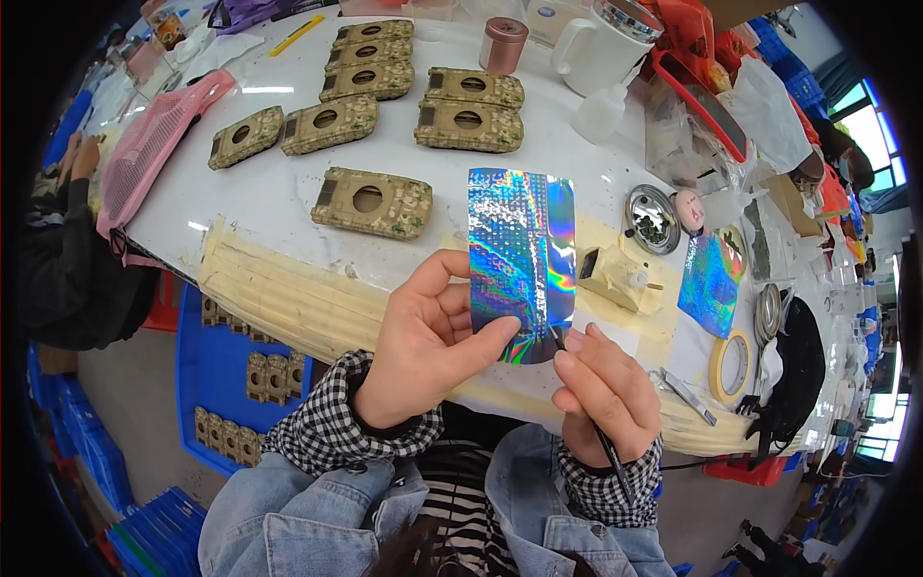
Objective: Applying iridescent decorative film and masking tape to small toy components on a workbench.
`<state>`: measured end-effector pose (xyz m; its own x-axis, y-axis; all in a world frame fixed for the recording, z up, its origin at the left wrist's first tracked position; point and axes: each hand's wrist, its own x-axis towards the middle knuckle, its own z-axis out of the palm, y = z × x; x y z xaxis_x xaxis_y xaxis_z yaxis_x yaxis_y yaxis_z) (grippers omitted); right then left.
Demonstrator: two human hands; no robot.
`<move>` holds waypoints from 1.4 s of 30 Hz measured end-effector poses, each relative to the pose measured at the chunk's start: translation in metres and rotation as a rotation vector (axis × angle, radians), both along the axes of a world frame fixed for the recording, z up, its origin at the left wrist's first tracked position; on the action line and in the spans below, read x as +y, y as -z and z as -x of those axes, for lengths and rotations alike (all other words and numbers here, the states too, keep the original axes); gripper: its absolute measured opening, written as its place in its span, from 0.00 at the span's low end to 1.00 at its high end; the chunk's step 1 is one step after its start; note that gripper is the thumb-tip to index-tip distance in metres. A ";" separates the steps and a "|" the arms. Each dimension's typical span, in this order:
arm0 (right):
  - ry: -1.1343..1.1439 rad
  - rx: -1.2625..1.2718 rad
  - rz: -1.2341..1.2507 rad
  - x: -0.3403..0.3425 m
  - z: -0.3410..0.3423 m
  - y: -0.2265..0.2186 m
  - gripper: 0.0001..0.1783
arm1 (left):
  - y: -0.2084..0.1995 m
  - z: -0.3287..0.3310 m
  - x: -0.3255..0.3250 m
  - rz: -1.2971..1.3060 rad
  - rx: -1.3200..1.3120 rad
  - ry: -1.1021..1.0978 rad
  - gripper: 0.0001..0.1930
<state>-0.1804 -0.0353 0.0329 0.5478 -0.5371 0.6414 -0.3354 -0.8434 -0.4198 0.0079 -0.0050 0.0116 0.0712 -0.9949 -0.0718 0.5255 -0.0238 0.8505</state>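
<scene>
Your left hand (423,351) holds up a rectangular sheet of holographic foil (520,260), thumb and fingers pinched on its lower left edge, so it hangs above the near edge of the bench (279,197). Your right hand (601,389) is closed around a thin dark tool (610,452), whose tip meets the sheet's bottom edge. It looks as if you are picking at something on that lower edge; the next move calls for a steady sheet and a light, precise touch with the tip.

A second foil sheet (710,281) lies to your right on the bench, near a roll of pale tape (733,365). Camouflage-patterned toy hulls (372,202), each with a round hole, sit in rows farther back. A brown capped canister (503,44), a white jug (601,48) and a small white bottle (599,113) stand at the far side. A pink mesh bag (149,144) hangs over the left edge, and a blue tray (216,370) of more hulls sits below the bench.
</scene>
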 end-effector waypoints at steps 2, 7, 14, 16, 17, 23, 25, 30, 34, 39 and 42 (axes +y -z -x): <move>-0.013 -0.010 0.009 0.000 -0.001 0.002 0.16 | 0.000 0.000 0.000 -0.003 0.000 -0.005 0.20; -0.037 0.002 0.020 -0.001 0.001 0.002 0.16 | -0.001 0.000 0.000 -0.001 0.006 -0.027 0.21; -0.038 0.173 0.090 0.002 0.008 0.004 0.17 | 0.010 0.006 -0.004 0.125 0.050 -0.230 0.21; -0.030 0.216 0.102 0.004 0.011 0.009 0.17 | 0.011 0.007 -0.004 0.145 0.047 -0.261 0.21; -0.030 0.235 0.110 0.005 0.014 0.011 0.16 | 0.011 0.007 -0.004 0.154 0.048 -0.268 0.21; -0.045 0.372 0.095 0.007 0.015 0.011 0.15 | 0.009 0.005 -0.002 0.148 0.053 -0.230 0.21; -0.042 0.404 0.096 0.006 0.014 0.011 0.15 | 0.010 0.004 -0.002 0.143 0.060 -0.221 0.21; -0.027 0.443 0.114 0.002 0.016 0.015 0.15 | 0.013 0.004 -0.002 0.124 0.066 -0.229 0.21; -0.028 0.470 0.080 0.002 0.017 0.011 0.15 | 0.015 0.004 -0.002 0.141 0.064 -0.234 0.22; -0.041 0.486 0.030 0.002 0.015 0.005 0.18 | 0.015 0.004 -0.002 0.139 0.072 -0.234 0.22; -0.066 0.508 0.014 0.001 0.014 0.001 0.19 | 0.013 0.004 -0.003 0.122 0.085 -0.221 0.22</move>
<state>-0.1945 -0.0345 0.0320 0.8244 -0.4845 0.2926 -0.4403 -0.8738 -0.2062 0.0044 -0.0075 -0.0019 0.2861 -0.9576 0.0329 0.5764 0.1994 0.7924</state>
